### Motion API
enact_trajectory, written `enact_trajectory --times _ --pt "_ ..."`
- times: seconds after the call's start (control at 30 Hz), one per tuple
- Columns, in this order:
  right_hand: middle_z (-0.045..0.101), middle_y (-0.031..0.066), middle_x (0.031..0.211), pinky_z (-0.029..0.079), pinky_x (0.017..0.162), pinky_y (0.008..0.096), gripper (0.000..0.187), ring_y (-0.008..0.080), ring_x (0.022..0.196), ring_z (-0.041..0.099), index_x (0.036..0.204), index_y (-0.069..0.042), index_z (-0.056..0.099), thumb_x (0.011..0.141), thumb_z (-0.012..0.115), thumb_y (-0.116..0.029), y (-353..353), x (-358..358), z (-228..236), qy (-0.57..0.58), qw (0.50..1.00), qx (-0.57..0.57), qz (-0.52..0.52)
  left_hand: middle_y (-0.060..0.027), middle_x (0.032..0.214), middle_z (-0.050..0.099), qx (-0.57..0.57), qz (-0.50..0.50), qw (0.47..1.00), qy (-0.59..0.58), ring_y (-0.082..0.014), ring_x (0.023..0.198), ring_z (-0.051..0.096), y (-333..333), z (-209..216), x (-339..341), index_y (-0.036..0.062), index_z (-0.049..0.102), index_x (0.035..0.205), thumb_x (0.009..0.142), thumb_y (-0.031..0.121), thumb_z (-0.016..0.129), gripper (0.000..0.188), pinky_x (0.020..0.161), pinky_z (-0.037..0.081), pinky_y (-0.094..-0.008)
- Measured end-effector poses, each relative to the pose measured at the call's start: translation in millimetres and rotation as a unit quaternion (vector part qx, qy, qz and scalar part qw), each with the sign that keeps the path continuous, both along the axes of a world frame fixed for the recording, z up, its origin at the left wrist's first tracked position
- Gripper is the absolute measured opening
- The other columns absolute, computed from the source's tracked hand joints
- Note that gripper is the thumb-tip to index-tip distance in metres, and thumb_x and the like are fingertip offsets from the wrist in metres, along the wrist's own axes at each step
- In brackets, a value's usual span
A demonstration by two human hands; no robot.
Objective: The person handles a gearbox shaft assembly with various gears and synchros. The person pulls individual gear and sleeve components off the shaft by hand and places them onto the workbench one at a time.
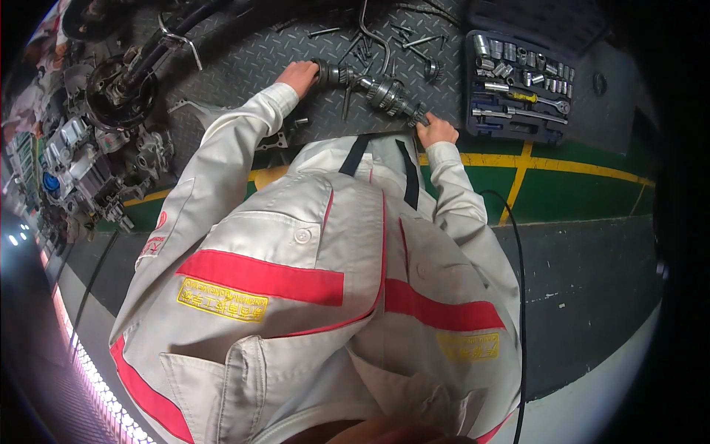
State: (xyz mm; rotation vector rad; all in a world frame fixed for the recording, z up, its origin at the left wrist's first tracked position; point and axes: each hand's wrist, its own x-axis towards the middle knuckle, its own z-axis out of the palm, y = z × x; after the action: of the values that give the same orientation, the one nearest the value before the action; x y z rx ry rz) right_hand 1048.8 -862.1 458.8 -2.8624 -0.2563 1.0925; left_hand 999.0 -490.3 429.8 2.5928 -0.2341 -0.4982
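Observation:
A steel gear shaft (388,96) with several toothed gears along it lies at a slant over the dark diamond-plate surface. My left hand (298,78) is closed on the gear at its left end, the fingertips partly hidden behind the metal. At the lower right end, my right hand (438,132) grips the narrow splined tip between thumb and fingers. Whether the left gear section and the longer right section are one piece, I cannot tell. A small loose gear (433,70) sits just beyond the shaft.
Several bolts (418,52) and a bent metal rod (384,44) lie beyond the shaft. An open socket set case (518,92) is at the right. Metal housings (74,155) crowd the left, near a metal bracket (198,113). A black cable (521,274) hangs along my right side.

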Motion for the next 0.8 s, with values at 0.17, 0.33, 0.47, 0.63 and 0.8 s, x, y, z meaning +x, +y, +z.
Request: enact_trajectory --times 0.17,0.33,0.47,0.63,0.8 --pt "0.068 0.0135 0.083 0.050 0.072 0.0443 0.029 0.0328 0.081 0.064 0.096 -0.019 0.068 0.074 0.063 -0.037 3 5 -5 -0.008 1.000 0.017 0.006 -0.0122 0.096 0.057 0.011 -0.011 1.000 -0.005 -0.0334 0.091 0.054 13 -8 9 0.0076 0.053 0.101 0.074 0.005 0.061 0.028 0.079 0.043 -0.0413" --pt "0.068 0.0124 0.086 0.050 0.074 0.0431 0.029 0.0313 0.084 0.065 0.098 -0.019 0.067 0.074 0.065 -0.036 -1 1 -7 -0.007 0.999 0.031 0.015 -0.0104 0.100 0.058 -0.015 -0.037 0.998 -0.049 -0.0324 0.093 0.056 16 -6 7 0.0079 0.061 0.099 0.071 0.003 0.063 0.029 0.080 0.046 -0.0399" --pt "0.068 0.0134 0.088 0.050 0.075 0.0439 0.032 0.0318 0.085 0.064 0.101 -0.019 0.066 0.073 0.066 -0.036 0 -5 -10 0.005 0.999 0.039 0.016 -0.0091 0.105 0.058 0.024 -0.086 0.996 -0.001 -0.0319 0.092 0.058 17 -3 5 0.0093 0.063 0.100 0.073 0.003 0.061 0.028 0.081 0.048 -0.0405" --pt "0.067 0.0149 0.090 0.051 0.076 0.0450 0.037 0.0340 0.087 0.064 0.107 -0.021 0.065 0.073 0.066 -0.037 -2 -8 -22 0.011 0.999 0.037 -0.001 -0.0085 0.112 0.058 0.070 -0.054 0.996 0.022 -0.0305 0.102 0.057 15 -1 -4 0.0131 0.062 0.106 0.080 0.008 0.054 0.028 0.089 0.047 -0.0374" --pt "0.064 0.0161 0.102 0.050 0.077 0.0455 0.051 0.0335 0.093 0.062 0.125 -0.019 0.055 0.079 0.064 -0.041 -9 -9 -22 0.034 0.998 0.054 0.005 -0.0088 0.111 0.061 0.096 -0.045 0.990 0.096 -0.0279 0.106 0.058 4 29 11 0.0172 0.064 0.106 0.085 0.018 0.051 0.025 0.092 0.046 -0.0370"
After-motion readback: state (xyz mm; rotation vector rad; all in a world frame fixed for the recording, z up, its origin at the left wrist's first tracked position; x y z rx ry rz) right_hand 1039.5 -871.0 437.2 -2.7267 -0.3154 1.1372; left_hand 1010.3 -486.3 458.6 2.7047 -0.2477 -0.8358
